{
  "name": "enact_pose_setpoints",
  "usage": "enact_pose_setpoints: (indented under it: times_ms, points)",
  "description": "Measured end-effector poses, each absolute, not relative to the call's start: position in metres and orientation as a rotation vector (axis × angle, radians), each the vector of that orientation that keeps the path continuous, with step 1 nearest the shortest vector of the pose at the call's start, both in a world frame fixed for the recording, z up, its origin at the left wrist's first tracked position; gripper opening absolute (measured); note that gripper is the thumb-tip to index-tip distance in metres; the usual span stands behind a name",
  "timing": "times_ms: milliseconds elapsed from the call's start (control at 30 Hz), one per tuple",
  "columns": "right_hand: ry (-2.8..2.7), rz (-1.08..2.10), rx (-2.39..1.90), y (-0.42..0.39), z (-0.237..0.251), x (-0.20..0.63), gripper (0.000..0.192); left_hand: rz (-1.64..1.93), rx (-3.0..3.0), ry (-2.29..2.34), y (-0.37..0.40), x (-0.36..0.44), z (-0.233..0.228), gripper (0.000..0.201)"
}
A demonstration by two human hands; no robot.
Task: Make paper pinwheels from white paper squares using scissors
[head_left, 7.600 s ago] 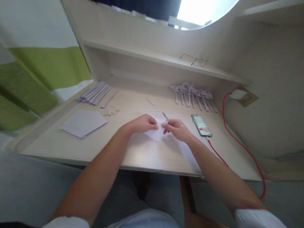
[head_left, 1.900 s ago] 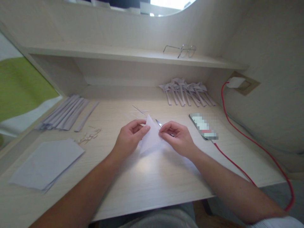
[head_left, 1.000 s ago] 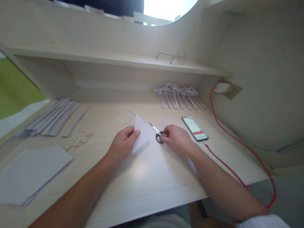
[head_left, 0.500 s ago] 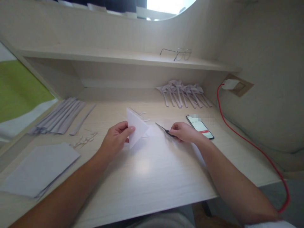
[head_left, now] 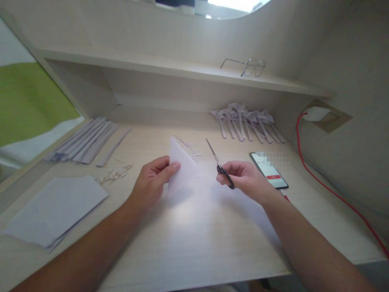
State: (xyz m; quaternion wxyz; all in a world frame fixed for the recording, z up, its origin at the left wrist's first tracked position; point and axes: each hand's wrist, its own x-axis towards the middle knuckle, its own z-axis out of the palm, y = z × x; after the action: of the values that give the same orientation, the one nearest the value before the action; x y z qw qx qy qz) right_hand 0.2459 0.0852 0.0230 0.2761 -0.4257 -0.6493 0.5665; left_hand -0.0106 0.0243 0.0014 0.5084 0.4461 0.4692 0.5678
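Observation:
My left hand (head_left: 156, 176) pinches a folded white sheet of paper (head_left: 182, 166) by its left edge, thumb in front, holding it upright above the desk. To its right, my right hand (head_left: 238, 176) grips black-handled scissors (head_left: 223, 168). Their thin blades point up and away from me, apart from the paper, and look closed together. Behind the folded paper lie a few thin paper strips (head_left: 194, 150) on the desk.
At left lie a stack of white paper sheets (head_left: 54, 211), small sticks (head_left: 117, 174) and rolled paper tubes (head_left: 85, 140). Paper pinwheels (head_left: 243, 117) lie at the back right, near a phone (head_left: 272, 172). Eyeglasses (head_left: 255, 68) rest on the shelf (head_left: 152, 67). A red cable (head_left: 319, 174) hangs at right.
My right hand has lifted the scissors off the desk and turned them more upright. The folded paper stays in my left hand, turned slightly. The whole view has shifted a little.

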Motion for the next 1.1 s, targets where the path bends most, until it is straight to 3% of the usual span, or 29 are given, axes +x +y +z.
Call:
enact_pose_setpoints:
  times_ms: [167,400,633,1100]
  points:
    - [-1.56,1.69,-1.023,0.062,0.022,0.227,0.036,1.386,1.046,1.146,0.017,-0.003,0.009,0.018]
    - [-1.416,1.568,-1.061,0.048,0.018,0.217,0.034,1.256,1.156,1.035,0.002,0.014,0.01,0.015]
    - [-1.438,1.528,-1.045,0.044,0.017,0.218,0.032,1.079,1.199,1.037,0.0,0.017,0.004,0.027]
    - [-1.829,1.711,-1.114,0.046,0.019,0.221,0.034,1.477,1.269,1.254,0.004,0.001,0.028,0.02]
